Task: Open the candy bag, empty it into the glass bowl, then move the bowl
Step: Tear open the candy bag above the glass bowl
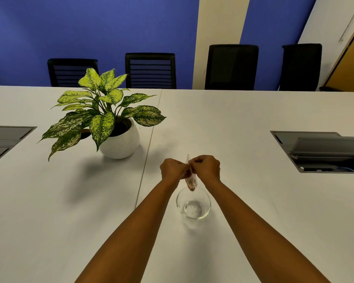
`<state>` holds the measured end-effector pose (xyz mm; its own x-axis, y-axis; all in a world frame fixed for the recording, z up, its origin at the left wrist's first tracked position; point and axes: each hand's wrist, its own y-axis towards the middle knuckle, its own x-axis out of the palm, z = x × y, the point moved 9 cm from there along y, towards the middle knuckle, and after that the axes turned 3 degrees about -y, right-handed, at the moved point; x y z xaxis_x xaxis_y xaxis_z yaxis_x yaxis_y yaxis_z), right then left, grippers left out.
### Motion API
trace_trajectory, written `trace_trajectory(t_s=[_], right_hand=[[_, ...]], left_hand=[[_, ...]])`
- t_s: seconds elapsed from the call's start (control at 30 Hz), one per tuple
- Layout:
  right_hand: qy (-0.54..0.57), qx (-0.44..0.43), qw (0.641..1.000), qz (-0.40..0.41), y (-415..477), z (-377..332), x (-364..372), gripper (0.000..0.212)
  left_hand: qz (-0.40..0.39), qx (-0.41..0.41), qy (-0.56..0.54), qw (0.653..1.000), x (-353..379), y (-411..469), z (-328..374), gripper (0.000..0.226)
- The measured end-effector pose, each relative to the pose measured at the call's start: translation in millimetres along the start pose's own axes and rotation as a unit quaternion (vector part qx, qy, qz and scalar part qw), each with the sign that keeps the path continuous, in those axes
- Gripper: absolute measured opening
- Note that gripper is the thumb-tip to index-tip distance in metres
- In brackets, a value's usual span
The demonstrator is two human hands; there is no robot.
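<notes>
From the head camera, both bare arms reach forward over a white desk [243,123]. The left hand [173,168] and the right hand [206,167] meet knuckle to knuckle, each curled into a loose fist with fingers pinching the top edge of a small clear candy bag [190,179]. The bag hangs upright between the two hands, its top corner poking up just above the fingers and its lower end, where some reddish and pale pieces collect, dangling over the far rim of a glass bowl [193,203]. Whether the bag is torn open cannot be told at this size. The bowl stands on the desk between the forearms, close to the person, and looks empty.

To the left and farther back stands a potted plant [102,111] with speckled green leaves in a round white pot, well apart from the bowl. A grey cable hatch [323,152] is set into the desk at the right with its lid tilted up, and another hatch [6,139] sits at the left edge. Four black chairs [150,70] line the far side against a blue wall.
</notes>
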<state>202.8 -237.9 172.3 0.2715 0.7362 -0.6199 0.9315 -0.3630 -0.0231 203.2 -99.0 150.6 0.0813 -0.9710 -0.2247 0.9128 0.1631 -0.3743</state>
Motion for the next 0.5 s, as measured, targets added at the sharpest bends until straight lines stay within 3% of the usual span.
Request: trace_trajectory(t_s=[0.27, 0.5], right_hand=[[-0.047, 0.002, 0.998, -0.038, -9.2, 5.3, 4.0, 0.016], [-0.05, 0.017, 0.998, -0.016, -13.4, 8.2, 3.3, 0.016]], left_hand=[[-0.012, -0.021, -0.036, 0.999, -0.9, -1.7, -6.6, 0.028], [0.024, 0.014, -0.01, 1.0, -5.8, -7.1, -0.6, 0.017]])
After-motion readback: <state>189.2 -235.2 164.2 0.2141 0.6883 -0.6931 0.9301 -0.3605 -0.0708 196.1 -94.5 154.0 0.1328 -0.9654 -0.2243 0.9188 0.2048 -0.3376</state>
